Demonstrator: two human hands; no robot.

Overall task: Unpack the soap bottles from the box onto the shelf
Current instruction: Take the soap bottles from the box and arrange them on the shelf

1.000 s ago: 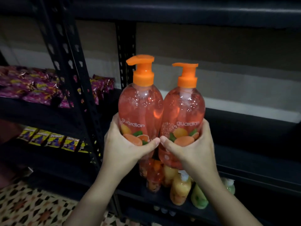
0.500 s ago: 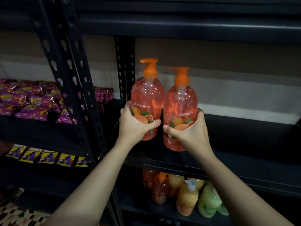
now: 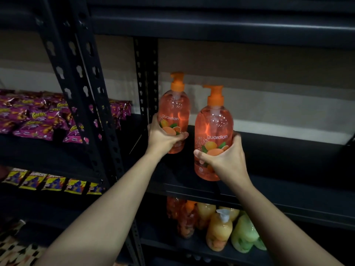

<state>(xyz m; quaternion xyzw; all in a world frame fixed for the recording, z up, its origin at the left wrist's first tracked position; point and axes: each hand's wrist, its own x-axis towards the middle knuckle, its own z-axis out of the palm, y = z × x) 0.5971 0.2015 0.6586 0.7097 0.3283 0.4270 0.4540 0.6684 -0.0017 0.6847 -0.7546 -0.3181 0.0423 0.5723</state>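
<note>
Shelf (image 3: 288, 156), dark metal: your left hand (image 3: 163, 138) grips the rear soap bottle (image 3: 175, 110) beside the post (image 3: 146, 77); your right hand (image 3: 226, 158) grips the nearer soap bottle (image 3: 214, 123) (both upright, orange pumps) near the front edge.

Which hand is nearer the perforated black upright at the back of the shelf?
Left. The left hand, gripping one soap bottle, sits just beside the upright; the right hand, gripping the other bottle, is farther right and nearer the camera.
</note>
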